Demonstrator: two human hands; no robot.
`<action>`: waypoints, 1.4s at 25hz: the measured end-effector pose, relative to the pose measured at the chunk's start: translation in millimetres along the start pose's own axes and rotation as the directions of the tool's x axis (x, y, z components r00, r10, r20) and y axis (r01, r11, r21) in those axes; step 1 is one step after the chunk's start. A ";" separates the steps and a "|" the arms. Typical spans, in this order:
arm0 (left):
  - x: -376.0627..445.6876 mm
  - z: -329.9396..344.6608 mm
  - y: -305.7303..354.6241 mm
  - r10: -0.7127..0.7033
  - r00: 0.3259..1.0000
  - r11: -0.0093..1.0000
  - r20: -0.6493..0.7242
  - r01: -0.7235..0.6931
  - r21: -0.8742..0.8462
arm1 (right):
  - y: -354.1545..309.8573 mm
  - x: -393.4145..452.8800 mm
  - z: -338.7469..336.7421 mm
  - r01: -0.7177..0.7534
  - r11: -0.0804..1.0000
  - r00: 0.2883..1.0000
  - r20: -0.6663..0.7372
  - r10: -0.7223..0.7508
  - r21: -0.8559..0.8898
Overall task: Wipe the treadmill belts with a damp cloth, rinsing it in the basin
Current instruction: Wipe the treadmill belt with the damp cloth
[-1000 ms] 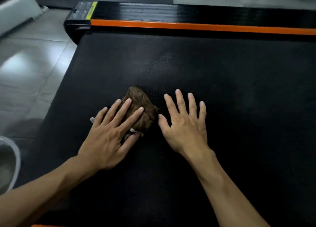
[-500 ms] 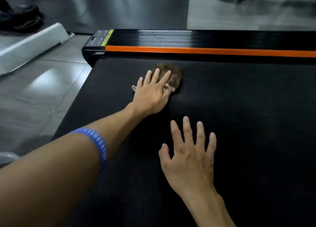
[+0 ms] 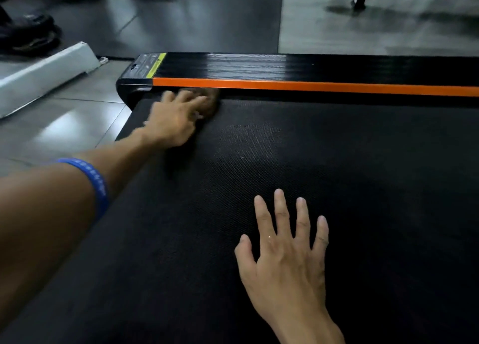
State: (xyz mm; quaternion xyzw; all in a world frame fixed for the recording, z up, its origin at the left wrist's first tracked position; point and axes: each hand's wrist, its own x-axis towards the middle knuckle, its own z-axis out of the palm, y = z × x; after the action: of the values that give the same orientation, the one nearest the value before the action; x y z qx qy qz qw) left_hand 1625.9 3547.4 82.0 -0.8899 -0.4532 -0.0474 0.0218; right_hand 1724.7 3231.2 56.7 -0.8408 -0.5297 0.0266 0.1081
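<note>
The black textured treadmill belt (image 3: 337, 175) fills most of the view. My left hand (image 3: 173, 118) is stretched out to the belt's far left corner, pressing a brown cloth (image 3: 211, 102) flat against the belt right below the orange strip (image 3: 311, 86). Most of the cloth is hidden under my fingers, and the hand is motion-blurred. A blue band (image 3: 93, 180) circles my left forearm. My right hand (image 3: 287, 255) lies flat on the belt near me, fingers spread, holding nothing. No basin shows in this frame.
Beyond the orange strip runs the black ribbed end cover (image 3: 259, 65) with a yellow label (image 3: 155, 65). Grey tiled floor (image 3: 64, 126) lies to the left, with a white slanted base (image 3: 44, 74). Dark shoes (image 3: 28, 32) stand at far left.
My left hand has pushed the cloth away from me and to the left, from mid-belt up to the orange strip. My right hand stays flat on the belt.
</note>
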 end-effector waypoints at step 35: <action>-28.0 1.0 7.1 -0.360 0.931 0.931 -0.056 0.354 -0.095 | 0.7 1.6 10.2 0.022 0.999 0.999 0.032 -0.020 -0.046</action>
State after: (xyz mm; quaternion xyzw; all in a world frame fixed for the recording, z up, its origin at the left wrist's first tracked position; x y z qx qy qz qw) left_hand 1615.4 3520.7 78.1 -0.7906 -0.6038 -0.1016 -0.0081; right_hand 1724.4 3233.9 46.7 -0.8370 -0.5406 0.0264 0.0805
